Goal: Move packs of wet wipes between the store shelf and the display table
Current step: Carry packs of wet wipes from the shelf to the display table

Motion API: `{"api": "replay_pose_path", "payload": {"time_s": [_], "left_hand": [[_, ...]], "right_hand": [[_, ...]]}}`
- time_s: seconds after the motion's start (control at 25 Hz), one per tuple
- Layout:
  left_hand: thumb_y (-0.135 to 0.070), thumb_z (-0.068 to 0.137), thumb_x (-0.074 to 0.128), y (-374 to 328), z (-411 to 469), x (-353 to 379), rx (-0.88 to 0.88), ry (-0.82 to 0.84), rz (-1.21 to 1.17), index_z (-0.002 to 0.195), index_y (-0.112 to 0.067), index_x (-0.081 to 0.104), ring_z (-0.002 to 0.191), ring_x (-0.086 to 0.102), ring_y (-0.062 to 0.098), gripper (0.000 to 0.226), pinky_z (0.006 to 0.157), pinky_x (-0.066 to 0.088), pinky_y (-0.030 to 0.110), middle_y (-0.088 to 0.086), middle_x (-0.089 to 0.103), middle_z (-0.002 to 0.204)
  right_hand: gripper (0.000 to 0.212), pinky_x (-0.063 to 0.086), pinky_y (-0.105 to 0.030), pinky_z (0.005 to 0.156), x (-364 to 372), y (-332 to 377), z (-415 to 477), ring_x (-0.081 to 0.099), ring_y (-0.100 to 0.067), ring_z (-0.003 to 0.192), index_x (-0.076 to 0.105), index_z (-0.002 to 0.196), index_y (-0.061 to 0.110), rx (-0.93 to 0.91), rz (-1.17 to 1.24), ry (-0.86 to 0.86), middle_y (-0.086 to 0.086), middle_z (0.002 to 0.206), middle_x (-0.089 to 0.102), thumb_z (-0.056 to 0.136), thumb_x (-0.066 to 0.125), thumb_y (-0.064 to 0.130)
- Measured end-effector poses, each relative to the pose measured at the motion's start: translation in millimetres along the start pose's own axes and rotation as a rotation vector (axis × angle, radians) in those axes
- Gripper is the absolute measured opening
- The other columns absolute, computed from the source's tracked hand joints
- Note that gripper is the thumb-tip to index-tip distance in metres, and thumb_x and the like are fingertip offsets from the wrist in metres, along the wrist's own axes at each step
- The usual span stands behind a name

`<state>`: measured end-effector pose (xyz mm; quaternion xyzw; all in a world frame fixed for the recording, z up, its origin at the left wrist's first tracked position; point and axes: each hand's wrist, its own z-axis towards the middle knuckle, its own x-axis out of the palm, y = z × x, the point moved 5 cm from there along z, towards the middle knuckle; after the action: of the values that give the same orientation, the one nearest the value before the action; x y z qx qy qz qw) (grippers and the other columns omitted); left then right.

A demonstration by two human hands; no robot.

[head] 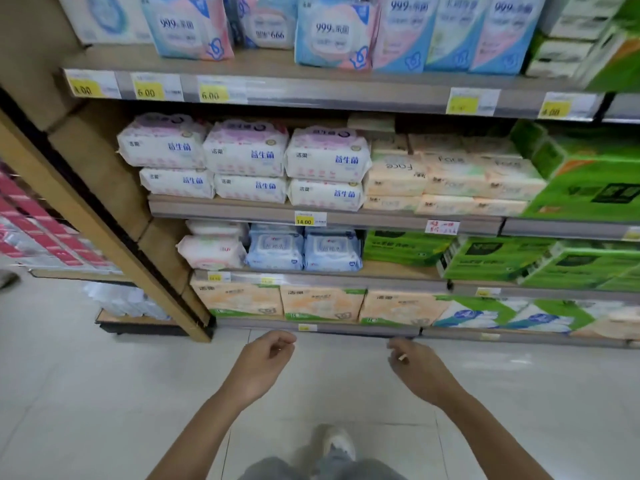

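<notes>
White and pink packs of wet wipes (327,157) lie stacked two high on the middle shelf (221,211) in three columns. Blue wipe packs (275,251) sit one shelf lower, beside a pink pack (211,252). More blue and pink packs (334,36) stand on the top shelf. My left hand (265,362) hangs over the floor in front of the bottom shelf, fingers loosely curled, holding nothing. My right hand (415,365) hangs beside it, also loosely curled and empty. Both hands are well below the wipes. No display table is in view.
Peach tissue packs (450,178) and green tissue bundles (585,174) fill the right of the shelves. Orange tissue bundles (322,303) line the bottom shelf. A wooden shelf end panel (104,216) stands at left. My shoe (337,441) is on the tiled floor (86,393).
</notes>
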<state>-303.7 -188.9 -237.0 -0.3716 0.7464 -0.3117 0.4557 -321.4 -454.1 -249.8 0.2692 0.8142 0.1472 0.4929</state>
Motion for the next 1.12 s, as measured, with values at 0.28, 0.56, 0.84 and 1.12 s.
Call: {"api": "replay_pose_path", "payload": {"time_s": [0.28,0.56,0.84,1.12], "left_hand": [[-0.006,0.092,0.056,-129.0,93.9,-99.9,0.336,-0.235,-0.122,0.101,-0.031,0.058,0.087,0.059,-0.005,0.027,0.073,0.045,0.006,-0.014,0.063,0.102],[-0.014,0.085,0.059,-265.8,175.8,-222.2,0.791,-0.515,-0.046,0.117,-0.016,0.058,0.096,0.056,-0.005,0.032,0.085,0.043,0.01,-0.005,0.06,0.109],[-0.035,0.08,0.072,-345.3,253.7,-224.1,0.71,-0.334,0.164,0.144,-0.017,0.03,0.128,0.041,0.011,0.078,0.103,0.032,0.022,-0.003,0.043,0.142],[-0.024,0.068,0.083,-351.4,273.7,-207.3,0.664,-0.101,-0.028,0.129,-0.02,0.045,0.103,0.054,0.0,0.072,0.078,0.042,0.004,-0.015,0.057,0.116]], "right_hand": [[0.029,0.051,-0.034,0.086,-161.0,160.1,96.8,0.061,-0.022,0.096,0.057,0.121,0.009,-0.425,0.119,-0.441,-0.01,0.11,0.065,0.092,0.054,0.007],[0.041,0.036,-0.017,0.088,-279.1,278.2,130.3,0.052,-0.024,0.104,0.053,0.125,0.003,-0.679,0.139,-1.092,-0.012,0.115,0.056,0.084,0.057,0.011],[0.076,0.033,-0.045,0.094,-312.6,304.8,177.9,0.039,-0.037,0.116,0.045,0.134,0.007,-0.361,-0.178,-1.205,-0.019,0.133,0.039,0.074,0.06,0.05],[0.065,0.027,-0.026,0.098,-309.9,297.5,173.6,0.033,-0.023,0.113,0.055,0.118,0.002,-0.593,0.006,-1.24,-0.019,0.123,0.047,0.068,0.074,0.04]]}}
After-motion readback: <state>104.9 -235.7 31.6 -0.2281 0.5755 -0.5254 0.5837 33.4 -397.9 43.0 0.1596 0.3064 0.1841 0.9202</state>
